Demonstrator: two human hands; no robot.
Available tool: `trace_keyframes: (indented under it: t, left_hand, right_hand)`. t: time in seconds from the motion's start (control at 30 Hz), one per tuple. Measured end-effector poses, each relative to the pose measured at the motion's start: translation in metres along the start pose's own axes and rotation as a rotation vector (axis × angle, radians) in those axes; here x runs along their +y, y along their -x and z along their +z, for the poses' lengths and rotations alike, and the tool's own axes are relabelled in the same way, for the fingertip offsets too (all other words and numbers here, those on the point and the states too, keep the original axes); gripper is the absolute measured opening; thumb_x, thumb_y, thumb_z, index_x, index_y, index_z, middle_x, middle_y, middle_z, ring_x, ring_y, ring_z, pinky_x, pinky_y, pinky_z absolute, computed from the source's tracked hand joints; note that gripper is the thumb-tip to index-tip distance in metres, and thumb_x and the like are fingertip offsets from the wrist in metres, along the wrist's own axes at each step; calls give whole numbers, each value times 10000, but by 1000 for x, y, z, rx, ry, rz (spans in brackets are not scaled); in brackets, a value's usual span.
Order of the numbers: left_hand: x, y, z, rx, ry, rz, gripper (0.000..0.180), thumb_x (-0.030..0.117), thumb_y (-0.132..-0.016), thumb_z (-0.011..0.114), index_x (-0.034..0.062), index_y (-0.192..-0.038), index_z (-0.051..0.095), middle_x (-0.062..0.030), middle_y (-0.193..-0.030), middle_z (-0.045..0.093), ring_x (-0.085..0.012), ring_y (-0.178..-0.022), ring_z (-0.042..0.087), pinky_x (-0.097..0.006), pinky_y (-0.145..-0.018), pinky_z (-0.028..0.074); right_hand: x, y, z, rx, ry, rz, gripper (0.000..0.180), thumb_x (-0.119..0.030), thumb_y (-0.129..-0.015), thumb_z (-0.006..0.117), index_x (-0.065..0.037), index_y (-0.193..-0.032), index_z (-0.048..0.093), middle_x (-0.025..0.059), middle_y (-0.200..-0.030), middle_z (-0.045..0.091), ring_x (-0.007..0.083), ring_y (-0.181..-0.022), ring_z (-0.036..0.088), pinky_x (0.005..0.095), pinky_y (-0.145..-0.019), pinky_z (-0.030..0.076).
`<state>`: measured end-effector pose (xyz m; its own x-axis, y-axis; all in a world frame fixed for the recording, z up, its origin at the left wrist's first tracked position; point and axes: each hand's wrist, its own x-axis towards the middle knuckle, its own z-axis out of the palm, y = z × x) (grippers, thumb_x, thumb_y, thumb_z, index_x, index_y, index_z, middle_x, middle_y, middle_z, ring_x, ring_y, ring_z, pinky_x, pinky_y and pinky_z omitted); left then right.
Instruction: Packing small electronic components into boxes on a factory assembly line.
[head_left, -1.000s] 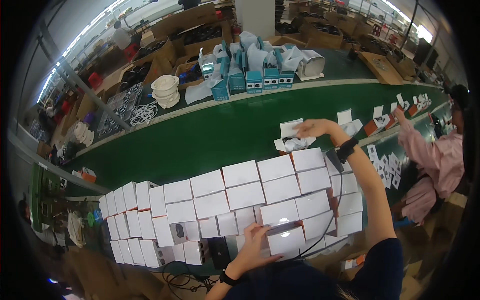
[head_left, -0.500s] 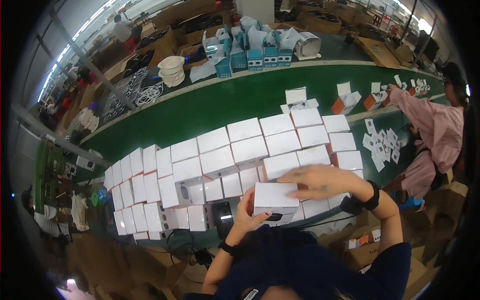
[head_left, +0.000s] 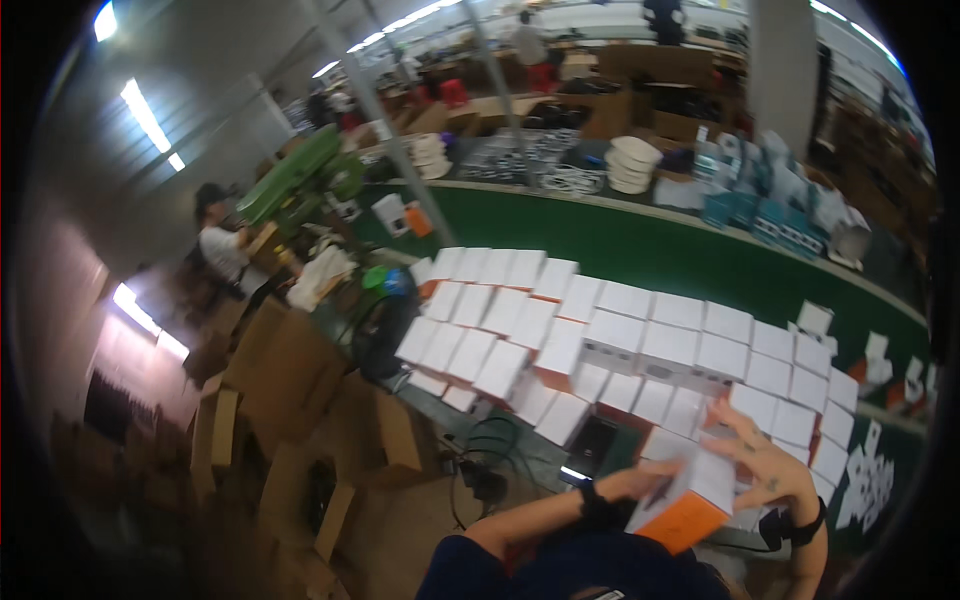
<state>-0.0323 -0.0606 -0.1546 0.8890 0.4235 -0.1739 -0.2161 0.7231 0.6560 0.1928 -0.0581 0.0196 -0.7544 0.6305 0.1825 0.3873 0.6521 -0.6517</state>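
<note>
A small white carton with an orange side (head_left: 690, 508) is tilted in front of my body, between my two hands. My left hand (head_left: 645, 482) grips it from the left, with the fingers against its white face. My right hand (head_left: 765, 458) curves round its far right side, fingers bent and thumb near the edge. The carton's contents, if any, are hidden. Just beyond my hands, rows of similar white cartons (head_left: 668, 347) stand packed together on the bench, some stacked. A dark phone-like device with a lit edge (head_left: 592, 446) lies left of my hands.
Behind the cartons runs a green conveyor belt (head_left: 520, 216). White printed cards (head_left: 868, 485) lie at the right. Teal boxes (head_left: 785, 222) and coiled white cables (head_left: 572, 180) stand across the belt. Brown cardboard boxes (head_left: 285, 365) fill the floor at left, and a person (head_left: 222, 245) stands farther off.
My view has swung to the left, showing more of the left side of the room. The carton in my hands has turned, so its orange side now shows.
</note>
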Motion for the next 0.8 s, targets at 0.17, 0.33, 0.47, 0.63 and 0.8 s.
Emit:
trace_keyframes:
  t: [0.17,0.33,0.47,0.63,0.8]
  left_hand:
    - [20,0,37,-27,-325,269,623,440,-914,504,8,-1346,378,-104,-1314,463,-193,-1230,415,-320,-1018,342]
    - [63,36,41,290,-106,210,555,360,-923,504,-7,-1326,395,-138,-1263,493,-221,-1174,478,-319,-977,377]
    - [68,49,106,485,-1341,618,792,373,-744,679,-19,-1346,347,-196,-1284,437,-319,-1208,419,-425,-1001,312]
    - [41,27,100,689,-1688,506,1018,381,-600,747,-79,-1351,236,-244,-1322,338,-376,-1217,334,-496,-1000,218]
    - [41,34,86,607,-1528,591,971,350,-587,743,-36,-1342,269,-210,-1278,377,-354,-1177,367,-478,-977,234]
  right_hand:
    - [-19,-11,10,-115,-306,155,729,-388,-510,855,-72,-1123,618,146,-1015,643,256,-927,623,320,-833,447]
    - [-25,-8,24,156,-69,397,653,-352,-513,853,-20,-1016,602,153,-869,657,231,-813,647,275,-761,477]
    - [14,14,70,453,-331,583,640,-244,-591,821,-9,-1107,523,165,-943,626,233,-827,636,306,-774,481]
    - [10,12,80,491,-548,572,725,-71,-732,699,16,-1339,313,165,-1083,544,219,-848,617,311,-703,497]
    - [8,33,69,389,-998,702,776,-31,-753,673,53,-1400,254,201,-1129,540,199,-842,626,251,-664,507]
